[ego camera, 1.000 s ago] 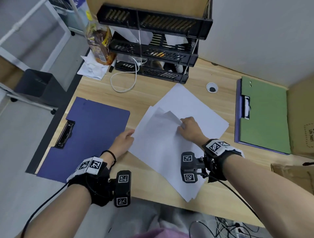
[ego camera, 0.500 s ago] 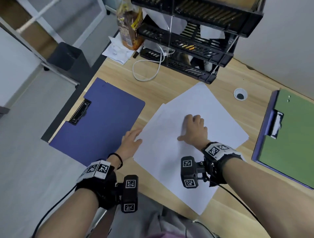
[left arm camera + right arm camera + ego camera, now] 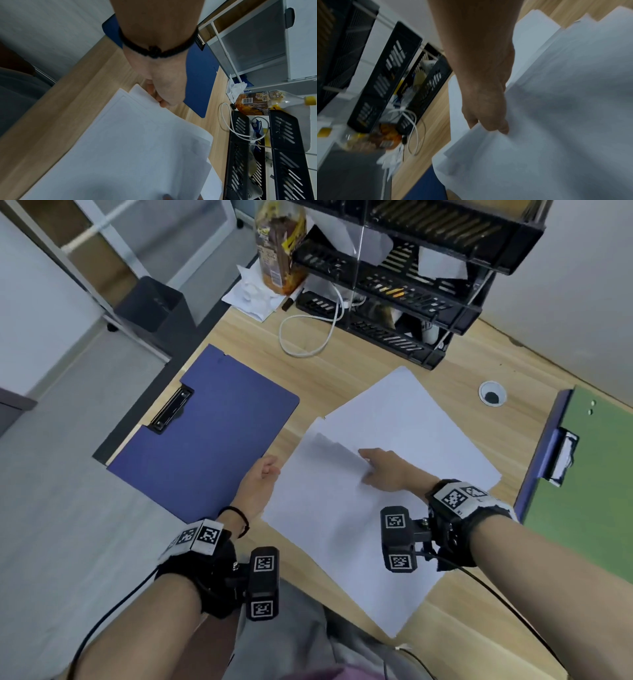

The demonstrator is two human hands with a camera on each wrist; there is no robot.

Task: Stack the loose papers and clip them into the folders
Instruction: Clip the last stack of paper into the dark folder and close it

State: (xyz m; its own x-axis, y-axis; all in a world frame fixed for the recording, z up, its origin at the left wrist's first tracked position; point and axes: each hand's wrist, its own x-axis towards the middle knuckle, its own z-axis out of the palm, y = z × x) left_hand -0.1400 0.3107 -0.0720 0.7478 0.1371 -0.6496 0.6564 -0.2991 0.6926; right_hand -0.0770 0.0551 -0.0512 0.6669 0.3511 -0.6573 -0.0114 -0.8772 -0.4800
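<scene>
Wooden desk filled the frame. At lower centre my left hand pinched the loose papers at their left edge; my right hand gripped a lifted sheet. I judged I was squaring them, then needed the blue folder, centre left. At upper centre, the bottle label was unreadable.

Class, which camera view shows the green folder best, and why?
The head view. The green folder lies at the desk's right edge, its clip facing the white papers, though the frame cuts it off. Neither the left wrist view nor the right wrist view shows it; both show papers and a blue folder.
</scene>
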